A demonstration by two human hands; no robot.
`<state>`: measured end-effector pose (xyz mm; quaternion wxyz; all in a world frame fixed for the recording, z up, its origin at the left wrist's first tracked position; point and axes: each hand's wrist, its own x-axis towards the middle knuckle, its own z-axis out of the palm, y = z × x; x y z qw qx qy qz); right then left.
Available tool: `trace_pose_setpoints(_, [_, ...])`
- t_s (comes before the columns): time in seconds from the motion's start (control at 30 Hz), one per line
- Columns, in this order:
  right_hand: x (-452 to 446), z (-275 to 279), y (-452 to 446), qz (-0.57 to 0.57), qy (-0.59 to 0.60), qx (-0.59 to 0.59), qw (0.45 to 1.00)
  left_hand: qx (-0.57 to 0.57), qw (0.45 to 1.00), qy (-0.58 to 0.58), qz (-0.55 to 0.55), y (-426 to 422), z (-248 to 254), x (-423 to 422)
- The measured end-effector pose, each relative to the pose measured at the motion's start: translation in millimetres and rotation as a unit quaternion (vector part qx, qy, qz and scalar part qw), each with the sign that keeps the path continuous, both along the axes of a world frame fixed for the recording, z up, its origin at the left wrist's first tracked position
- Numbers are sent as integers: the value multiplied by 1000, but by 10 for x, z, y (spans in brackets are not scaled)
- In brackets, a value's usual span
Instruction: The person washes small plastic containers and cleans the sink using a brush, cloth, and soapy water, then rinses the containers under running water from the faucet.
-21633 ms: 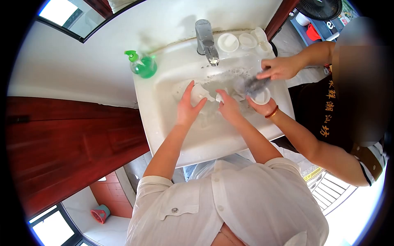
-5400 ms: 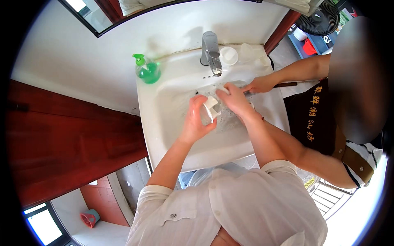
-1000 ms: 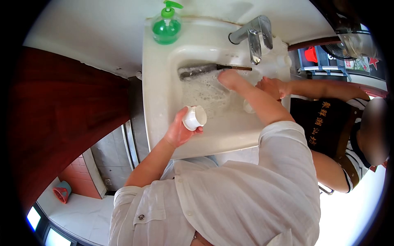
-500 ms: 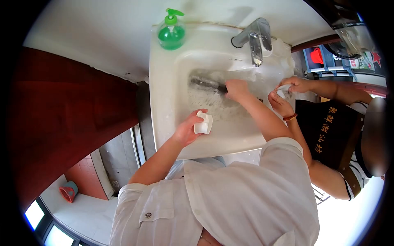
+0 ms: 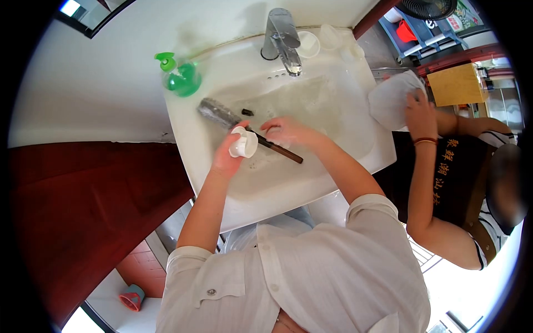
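Note:
My left hand (image 5: 224, 157) is wrapped around a small white cup (image 5: 243, 142) over the left part of the basin. A long brush with wet grey bristles (image 5: 219, 112) lies slantwise behind this hand, its brown handle (image 5: 286, 152) pointing to the lower right. Whether the left fingers also touch the brush is hidden. My right hand (image 5: 287, 131) is just above the handle, blurred a little, its fingers apart and nothing visible in them. A small dark piece (image 5: 247, 112) lies in the basin beside the bristles. Cloudy water covers the bottom of the white sink (image 5: 355, 161).
A green soap bottle (image 5: 182, 77) stands on the back left rim. The faucet (image 5: 283, 41) rises at the back, with white cups (image 5: 308, 44) beside it. At the right, a person in a dark apron (image 5: 444, 172) handles a whitish translucent bag (image 5: 395, 101).
My right hand has let go of the brush, which now lies tilted nearer my left hand. The view has shifted. The other person now holds a larger whitish bag.

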<state>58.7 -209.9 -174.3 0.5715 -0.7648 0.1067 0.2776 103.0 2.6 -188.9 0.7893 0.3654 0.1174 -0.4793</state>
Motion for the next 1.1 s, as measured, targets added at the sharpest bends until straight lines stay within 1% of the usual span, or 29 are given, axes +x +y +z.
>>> trace_pose_setpoints(0.03, [67,-44,-111,-22,26,-105,994,3,1000,1,-3,22,43,44])
trace_pose_setpoints(0.07, [-56,-108,-402,-42,48,-206,976,27,999,-37,-1,-137,98,-97])
trace_pose_setpoints(0.1, [-30,-175,-461,-10,16,-332,943,46,996,-70,2,-90,148,-62])
trace_pose_setpoints(0.13, [-5,-251,-512,22,-20,-451,892,49,996,-73,4,-61,194,-49])
trace_pose_setpoints(0.17, [19,-325,-548,23,-26,-449,893,67,993,-102,10,-48,249,-59])
trace_pose_setpoints(0.2, [16,-410,-561,38,-66,-473,878,85,988,-128,15,-13,277,-88])
trace_pose_setpoints(0.23, [12,-489,-575,52,-105,-497,860,87,988,-129,17,38,286,-117])
trace_pose_setpoints(0.27, [23,-572,-596,54,-107,-495,861,98,985,-143,18,90,282,-140])
trace_pose_setpoints(0.33, [-41,-644,-686,138,-151,-513,834,113,980,-159,22,83,328,-290])
trace_pose_setpoints(0.37, [-23,-679,-713,140,-153,-511,834,109,982,-150,28,99,343,-328])
trace_pose_setpoints(0.43, [63,-627,-751,238,-140,-504,818,104,984,-138,35,97,347,-352])
trace_pose_setpoints(0.47, [105,-623,-761,241,-139,-504,817,104,984,-141,31,92,355,-359])
trace_pose_setpoints(0.53, [165,-597,-764,296,-164,-480,810,103,984,-142,29,79,357,-390])
trace_pose_setpoints(0.57, [189,-588,-746,300,-163,-479,808,96,985,-137,33,83,353,-406])
trace_pose_setpoints(0.63, [267,-537,-698,298,-108,-495,809,88,987,-128,40,78,296,-417])
trace_pose_setpoints(0.77, [295,-570,-635,318,-116,-497,799,87,988,-119,43,109,245,-423])
trace_pose_setpoints(0.83, [274,-650,-623,262,-158,-483,820,88,988,-118,51,95,244,-395])
trace_pose_setpoints(0.87, [240,-699,-627,266,-159,-483,819,88,987,-122,53,87,224,-410])
trace_pose_setpoints(0.93, [212,-658,-526,187,-83,-522,828,90,987,-125,55,100,190,-388])
trace_pose_setpoints(0.97, [202,-702,-502,188,-85,-520,829,77,987,-132,48,110,169,-378])
trace_pose_setpoints(1.03, [172,-755,-470,56,58,-526,847,63,987,-141,42,121,171,-381])
trace_pose_setpoints(1.07, [181,-789,-456,55,56,-527,846,70,986,-143,46,110,175,-386])
trace_pose_setpoints(1.1, [209,-791,-378,11,108,-522,846,76,986,-140,50,130,182,-379])
